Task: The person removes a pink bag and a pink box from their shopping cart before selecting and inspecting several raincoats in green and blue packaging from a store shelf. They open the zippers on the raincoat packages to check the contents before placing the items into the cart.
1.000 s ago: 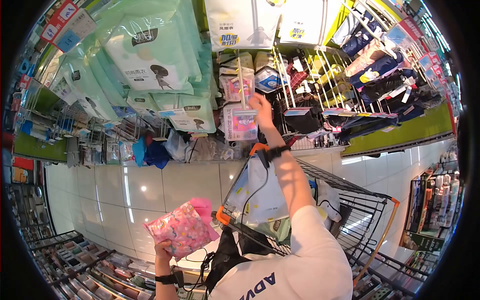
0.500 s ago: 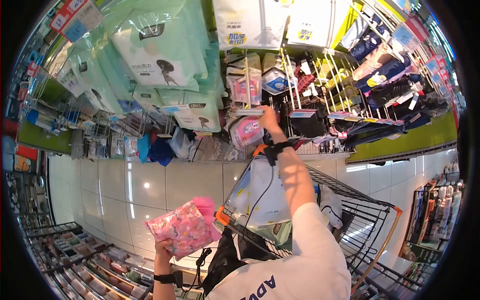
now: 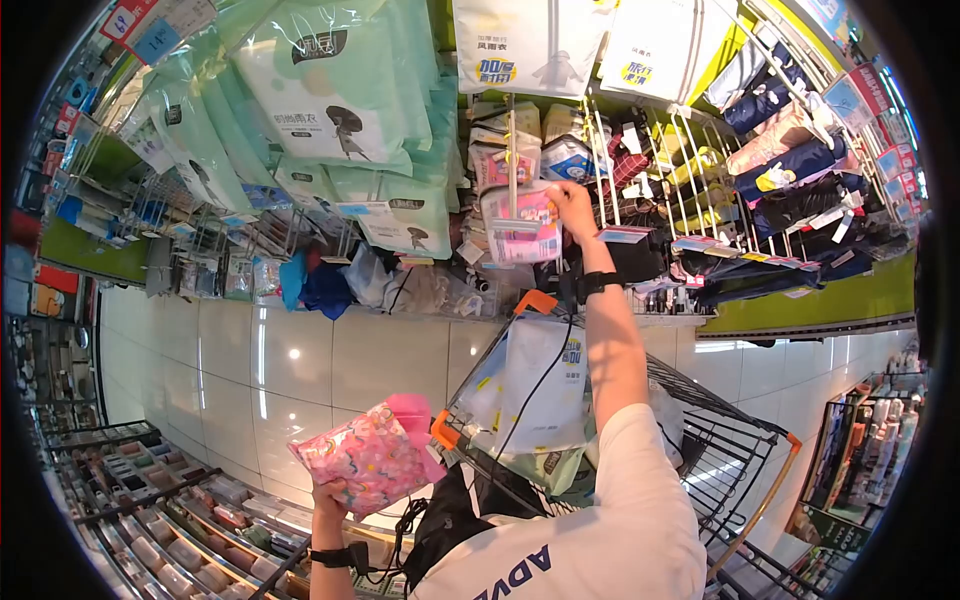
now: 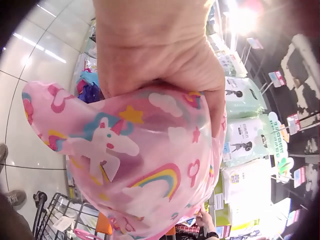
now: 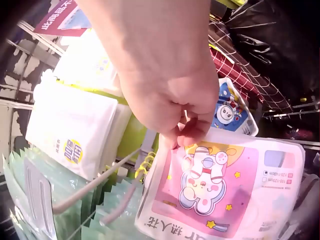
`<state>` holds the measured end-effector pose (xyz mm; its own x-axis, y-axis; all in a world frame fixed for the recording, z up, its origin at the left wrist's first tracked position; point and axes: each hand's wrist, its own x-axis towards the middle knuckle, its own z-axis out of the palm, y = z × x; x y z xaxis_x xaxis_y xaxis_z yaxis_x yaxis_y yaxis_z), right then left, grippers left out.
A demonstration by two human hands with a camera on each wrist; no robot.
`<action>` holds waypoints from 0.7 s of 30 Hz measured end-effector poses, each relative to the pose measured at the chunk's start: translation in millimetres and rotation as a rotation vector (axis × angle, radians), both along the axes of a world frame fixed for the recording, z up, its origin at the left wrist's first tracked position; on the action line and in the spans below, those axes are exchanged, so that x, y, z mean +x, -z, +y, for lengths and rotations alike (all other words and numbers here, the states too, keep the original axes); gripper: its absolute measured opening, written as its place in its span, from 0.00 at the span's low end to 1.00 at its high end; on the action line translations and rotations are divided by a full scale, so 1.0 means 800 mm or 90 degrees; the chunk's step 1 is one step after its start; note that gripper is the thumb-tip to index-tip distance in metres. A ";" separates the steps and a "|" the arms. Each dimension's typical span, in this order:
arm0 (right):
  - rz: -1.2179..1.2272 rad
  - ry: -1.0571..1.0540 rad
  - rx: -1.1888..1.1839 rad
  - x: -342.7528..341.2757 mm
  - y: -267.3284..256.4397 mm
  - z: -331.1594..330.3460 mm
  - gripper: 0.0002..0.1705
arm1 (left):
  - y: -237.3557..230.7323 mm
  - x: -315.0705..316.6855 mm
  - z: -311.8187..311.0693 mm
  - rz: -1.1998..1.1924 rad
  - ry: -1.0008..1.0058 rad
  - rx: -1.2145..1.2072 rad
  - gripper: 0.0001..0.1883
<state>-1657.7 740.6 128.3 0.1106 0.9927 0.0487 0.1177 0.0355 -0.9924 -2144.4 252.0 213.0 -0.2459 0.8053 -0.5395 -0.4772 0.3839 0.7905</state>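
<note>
- Cart: white pack inside.
- Green packs: hanging on the rack.
- Rainbow bag: gripped in the left hand, beside the cart.
- Pink pack: at a rack hook, its edge pinched by the right hand.

Store flr here is pale, glossy tile w/ thin dark joints, catching white light streaks (v. shiny, honestly). Far side: a long display wall w/ bright green panels, metal hooks & red, white & blue price tags. Near left, low shelving in narrow rows; at right, another dark-framed shelf unit. Bright light glares nr. the display wall.
</note>
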 end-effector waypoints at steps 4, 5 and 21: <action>0.036 -0.010 0.030 0.000 -0.001 0.009 0.10 | 0.006 -0.004 -0.005 -0.002 -0.019 -0.006 0.40; 0.070 -0.021 0.030 -0.007 0.004 0.009 0.10 | 0.008 -0.005 -0.004 -0.011 -0.018 0.001 0.40; -0.394 0.216 0.179 -0.050 0.042 -0.123 0.28 | -0.006 -0.011 0.005 -0.064 -0.088 0.057 0.42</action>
<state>-1697.4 642.2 94.5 0.2775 0.8503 0.4472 0.6992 0.1405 -0.7010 -2153.5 255.9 217.6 -0.3053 0.8134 -0.4951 -0.5987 0.2404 0.7640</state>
